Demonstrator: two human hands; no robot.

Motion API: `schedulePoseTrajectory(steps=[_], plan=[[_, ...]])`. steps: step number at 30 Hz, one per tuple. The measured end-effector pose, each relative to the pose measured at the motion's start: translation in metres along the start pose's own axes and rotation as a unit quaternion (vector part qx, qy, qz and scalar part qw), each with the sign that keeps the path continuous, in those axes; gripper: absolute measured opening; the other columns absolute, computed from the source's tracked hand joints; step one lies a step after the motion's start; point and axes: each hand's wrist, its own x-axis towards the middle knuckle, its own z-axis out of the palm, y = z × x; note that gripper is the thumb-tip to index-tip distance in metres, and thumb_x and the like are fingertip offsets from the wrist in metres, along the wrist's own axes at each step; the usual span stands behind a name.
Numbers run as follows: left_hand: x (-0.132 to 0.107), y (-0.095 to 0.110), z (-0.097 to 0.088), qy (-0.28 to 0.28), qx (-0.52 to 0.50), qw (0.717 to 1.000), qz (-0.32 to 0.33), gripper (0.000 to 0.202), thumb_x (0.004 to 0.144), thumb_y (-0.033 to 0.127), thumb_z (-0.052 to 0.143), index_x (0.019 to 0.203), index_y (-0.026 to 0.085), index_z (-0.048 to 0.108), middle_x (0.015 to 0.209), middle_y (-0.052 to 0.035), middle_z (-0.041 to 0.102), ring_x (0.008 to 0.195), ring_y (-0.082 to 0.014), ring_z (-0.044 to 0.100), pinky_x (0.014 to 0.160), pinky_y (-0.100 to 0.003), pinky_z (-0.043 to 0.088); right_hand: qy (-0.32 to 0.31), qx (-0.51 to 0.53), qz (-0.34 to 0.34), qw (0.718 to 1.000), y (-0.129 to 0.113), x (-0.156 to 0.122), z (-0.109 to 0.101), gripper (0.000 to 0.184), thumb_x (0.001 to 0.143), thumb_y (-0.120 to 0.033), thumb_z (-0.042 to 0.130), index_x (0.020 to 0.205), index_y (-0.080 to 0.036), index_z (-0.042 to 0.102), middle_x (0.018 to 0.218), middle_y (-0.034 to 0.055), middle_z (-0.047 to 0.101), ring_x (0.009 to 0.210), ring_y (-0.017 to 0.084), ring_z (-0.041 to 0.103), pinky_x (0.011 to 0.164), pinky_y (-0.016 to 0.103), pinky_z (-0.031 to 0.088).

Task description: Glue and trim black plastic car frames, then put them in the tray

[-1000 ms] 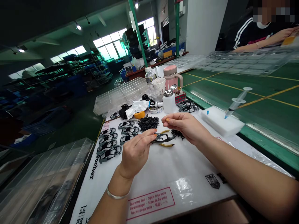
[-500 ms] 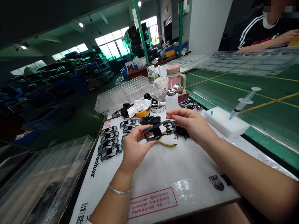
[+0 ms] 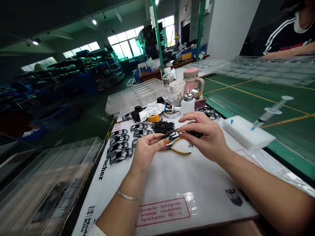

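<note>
My left hand (image 3: 147, 151) pinches a dark grey model car body shell (image 3: 173, 134) by its left end, tilted nearly edge-on. At the shell's right end, the thumb and a finger of my right hand (image 3: 205, 133) close on its edge; any small part between these fingertips is hidden. Yellow-handled pliers (image 3: 181, 152) lie on the board just beneath the shell. Behind it is a heap of small black parts (image 3: 162, 126), with more partly covered by my right hand. Several similar car shells (image 3: 121, 155) lie in rows to the left.
A white foam block (image 3: 248, 132) with a syringe (image 3: 273, 112) is at right. Behind stand a white pump bottle (image 3: 187, 105), a paper cup (image 3: 177, 90) and a pink mug (image 3: 191, 80). Clear plastic trays (image 3: 137, 96) flank the board; a co-worker (image 3: 287, 39) sits far right.
My right fingertips have come down from above onto the shell's right end. The shell has tipped flatter, showing more of the pliers. The whole view has shifted slightly.
</note>
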Motion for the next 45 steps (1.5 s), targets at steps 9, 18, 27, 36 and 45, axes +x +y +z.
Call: schedulePoseTrajectory(steps=[9, 18, 27, 36, 45], plan=[[-0.001, -0.001, 0.0, -0.007, -0.031, 0.999, -0.029, 0.045, 0.057, 0.04, 0.089, 0.09, 0.013, 0.074, 0.077, -0.0069, 0.074, 0.057, -0.0111, 0.064, 0.06, -0.021, 0.054, -0.048, -0.021, -0.069, 0.996, 0.004, -0.001, 0.009, 0.013, 0.088, -0.018, 0.064, 0.092, -0.026, 0.073, 0.108, 0.0049, 0.067, 0.117, 0.024, 0.053, 0.098, 0.044, 0.047], [0.0, -0.007, 0.0, -0.014, -0.047, 0.998, -0.032, 0.046, 0.06, 0.041, 0.087, 0.092, 0.012, 0.073, 0.073, -0.0071, 0.072, 0.065, -0.0162, 0.068, 0.062, -0.024, 0.055, -0.023, -0.021, -0.098, 0.995, 0.0, 0.001, 0.01, 0.015, 0.087, -0.01, 0.062, 0.089, -0.022, 0.07, 0.101, 0.0059, 0.066, 0.111, 0.023, 0.055, 0.096, 0.042, 0.047], [-0.001, -0.004, -0.004, -0.025, -0.045, 0.999, -0.015, 0.044, 0.066, 0.046, 0.082, 0.091, 0.011, 0.074, 0.08, -0.01, 0.074, 0.059, -0.011, 0.063, 0.061, -0.022, 0.055, -0.015, -0.003, -0.094, 0.995, 0.0, -0.002, 0.011, 0.024, 0.082, -0.015, 0.071, 0.105, -0.022, 0.068, 0.104, 0.0068, 0.066, 0.105, 0.023, 0.058, 0.094, 0.043, 0.049], [-0.002, -0.005, -0.005, -0.052, -0.031, 0.998, -0.006, 0.041, 0.073, 0.05, 0.075, 0.083, 0.011, 0.073, 0.078, -0.0098, 0.073, 0.063, -0.0135, 0.064, 0.061, -0.023, 0.054, 0.001, 0.021, -0.098, 0.995, -0.001, -0.002, 0.011, 0.019, 0.084, -0.006, 0.065, 0.094, -0.022, 0.068, 0.098, 0.0055, 0.066, 0.099, 0.021, 0.059, 0.091, 0.041, 0.05], [-0.001, -0.007, -0.004, -0.058, -0.037, 0.997, -0.025, 0.046, 0.068, 0.051, 0.078, 0.088, 0.01, 0.073, 0.082, -0.011, 0.073, 0.058, -0.0112, 0.061, 0.061, -0.023, 0.054, -0.017, 0.02, -0.106, 0.994, 0.0, -0.001, 0.008, 0.019, 0.085, -0.004, 0.061, 0.089, -0.021, 0.067, 0.098, 0.0055, 0.065, 0.1, 0.021, 0.058, 0.091, 0.041, 0.048]])
